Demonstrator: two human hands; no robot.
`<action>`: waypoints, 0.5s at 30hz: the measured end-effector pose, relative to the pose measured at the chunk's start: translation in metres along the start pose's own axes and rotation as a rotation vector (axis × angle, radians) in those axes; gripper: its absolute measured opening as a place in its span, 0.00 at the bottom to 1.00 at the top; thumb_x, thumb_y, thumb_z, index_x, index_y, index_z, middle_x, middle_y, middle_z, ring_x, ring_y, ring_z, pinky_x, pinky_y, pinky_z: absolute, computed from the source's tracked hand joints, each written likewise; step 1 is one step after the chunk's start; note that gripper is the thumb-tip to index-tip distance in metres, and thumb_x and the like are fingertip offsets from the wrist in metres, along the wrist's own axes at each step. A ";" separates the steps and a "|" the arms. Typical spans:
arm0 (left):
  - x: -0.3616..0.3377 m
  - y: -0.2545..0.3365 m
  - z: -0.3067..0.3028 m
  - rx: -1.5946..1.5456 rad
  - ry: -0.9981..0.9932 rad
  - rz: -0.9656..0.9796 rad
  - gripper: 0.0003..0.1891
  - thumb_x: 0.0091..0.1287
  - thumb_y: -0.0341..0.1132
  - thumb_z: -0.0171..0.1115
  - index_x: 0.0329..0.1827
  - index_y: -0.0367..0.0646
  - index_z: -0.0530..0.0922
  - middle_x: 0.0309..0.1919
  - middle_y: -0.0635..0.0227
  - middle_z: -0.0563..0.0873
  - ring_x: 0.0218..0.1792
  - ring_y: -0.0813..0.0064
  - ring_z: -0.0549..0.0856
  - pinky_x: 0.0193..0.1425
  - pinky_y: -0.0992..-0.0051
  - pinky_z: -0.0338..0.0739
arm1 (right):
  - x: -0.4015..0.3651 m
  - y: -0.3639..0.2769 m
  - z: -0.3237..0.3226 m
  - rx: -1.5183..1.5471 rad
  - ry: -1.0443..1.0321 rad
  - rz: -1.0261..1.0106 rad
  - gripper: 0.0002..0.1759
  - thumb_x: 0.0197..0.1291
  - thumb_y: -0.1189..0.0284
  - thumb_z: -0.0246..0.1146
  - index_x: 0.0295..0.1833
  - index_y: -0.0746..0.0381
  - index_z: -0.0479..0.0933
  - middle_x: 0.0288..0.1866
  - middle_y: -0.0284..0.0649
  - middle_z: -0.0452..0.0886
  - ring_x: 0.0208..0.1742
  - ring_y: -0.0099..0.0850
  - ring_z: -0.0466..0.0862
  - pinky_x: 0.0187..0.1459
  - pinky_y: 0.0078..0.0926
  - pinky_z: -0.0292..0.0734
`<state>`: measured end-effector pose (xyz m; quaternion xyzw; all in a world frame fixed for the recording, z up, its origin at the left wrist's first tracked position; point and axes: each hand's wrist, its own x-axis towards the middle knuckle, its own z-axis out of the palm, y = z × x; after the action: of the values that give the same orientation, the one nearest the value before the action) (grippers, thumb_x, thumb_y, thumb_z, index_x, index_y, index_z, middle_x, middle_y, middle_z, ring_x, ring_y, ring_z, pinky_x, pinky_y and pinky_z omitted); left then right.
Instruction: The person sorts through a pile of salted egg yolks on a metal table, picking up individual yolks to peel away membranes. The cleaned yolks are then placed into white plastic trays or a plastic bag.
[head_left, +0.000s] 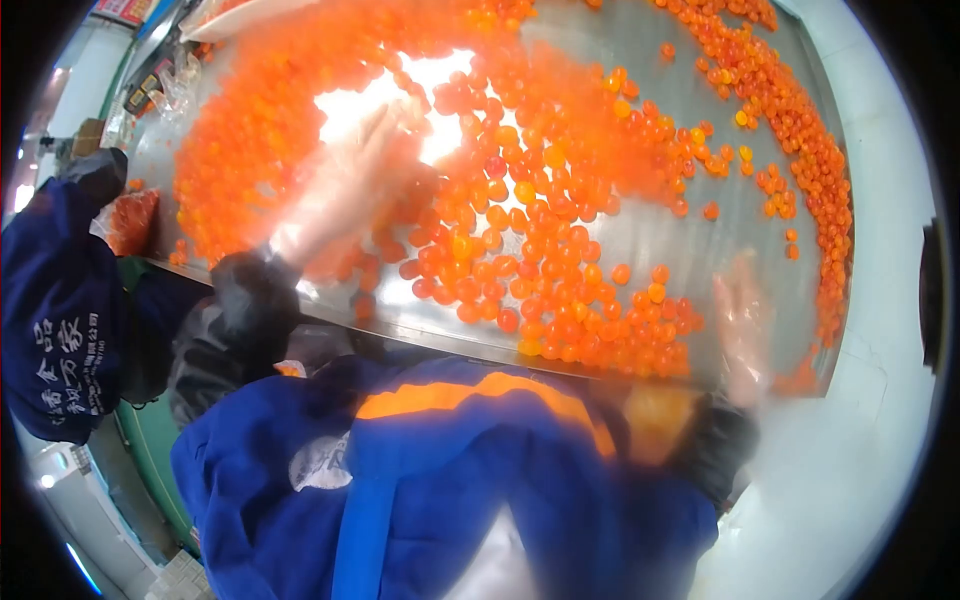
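Note:
A steel table (690, 90) is covered with several small orange and red tomatoes (540, 250), thickest on the left and along the right rim. My left hand (350, 180), in a clear plastic glove, is blurred by motion and lies spread over the fruit left of centre, fingers apart. My right hand (745, 320), also gloved and blurred, is flat at the near right edge of the table, beside a cluster of tomatoes, with nothing held in it. Black sleeves (240, 310) and my blue jacket with an orange stripe (450, 470) fill the foreground.
Another person in a blue garment with white characters (60, 340) stands at the left end of the table, next to a clear bag of tomatoes (130, 220). A bright glare (370, 100) marks the steel surface. A white wall (880, 420) runs along the right.

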<state>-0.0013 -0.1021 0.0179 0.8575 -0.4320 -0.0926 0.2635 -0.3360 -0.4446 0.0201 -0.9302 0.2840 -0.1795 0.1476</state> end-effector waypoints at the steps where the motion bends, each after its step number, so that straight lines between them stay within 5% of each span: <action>1: -0.010 0.012 -0.003 0.123 -0.057 0.102 0.30 0.69 0.39 0.69 0.73 0.47 0.72 0.74 0.48 0.70 0.71 0.45 0.73 0.72 0.55 0.73 | 0.005 0.002 -0.018 -0.139 -0.379 0.223 0.33 0.73 0.62 0.60 0.77 0.68 0.63 0.52 0.55 0.84 0.55 0.48 0.84 0.57 0.44 0.78; 2: -0.021 0.025 -0.003 0.248 -0.111 0.205 0.33 0.67 0.40 0.71 0.75 0.48 0.71 0.74 0.45 0.69 0.72 0.43 0.72 0.73 0.54 0.72 | 0.006 0.003 -0.027 -0.279 -0.753 0.446 0.38 0.73 0.61 0.60 0.79 0.70 0.58 0.57 0.57 0.84 0.59 0.49 0.84 0.61 0.44 0.78; 6: -0.035 0.047 0.050 0.232 -0.413 0.478 0.39 0.69 0.53 0.67 0.80 0.51 0.65 0.77 0.42 0.65 0.77 0.44 0.65 0.79 0.46 0.61 | -0.040 -0.002 0.005 -0.309 -0.961 0.314 0.44 0.64 0.61 0.64 0.78 0.74 0.57 0.45 0.61 0.85 0.50 0.59 0.84 0.50 0.55 0.79; 10: -0.029 0.069 0.096 0.130 -0.423 0.502 0.42 0.68 0.59 0.64 0.80 0.48 0.64 0.80 0.46 0.61 0.81 0.46 0.60 0.83 0.45 0.52 | -0.039 -0.064 0.016 0.051 -0.796 0.307 0.46 0.63 0.65 0.68 0.80 0.72 0.54 0.50 0.62 0.83 0.52 0.54 0.84 0.52 0.46 0.80; 14: 0.007 0.055 0.080 0.310 -0.353 0.240 0.44 0.72 0.62 0.57 0.83 0.45 0.59 0.81 0.46 0.60 0.82 0.47 0.57 0.85 0.55 0.50 | -0.034 -0.093 0.022 0.518 -0.686 0.240 0.48 0.64 0.70 0.69 0.83 0.65 0.51 0.58 0.57 0.81 0.51 0.45 0.87 0.53 0.39 0.82; 15: 0.010 0.049 0.075 0.244 -0.209 0.129 0.41 0.73 0.59 0.57 0.81 0.44 0.62 0.81 0.48 0.60 0.81 0.49 0.58 0.85 0.59 0.53 | -0.038 -0.093 0.021 0.760 -0.679 0.450 0.45 0.65 0.73 0.67 0.84 0.61 0.54 0.65 0.53 0.78 0.54 0.40 0.86 0.59 0.37 0.80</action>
<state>-0.0581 -0.1613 -0.0186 0.8393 -0.5192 -0.1112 0.1166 -0.3122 -0.3451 0.0270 -0.7336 0.3274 0.0763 0.5906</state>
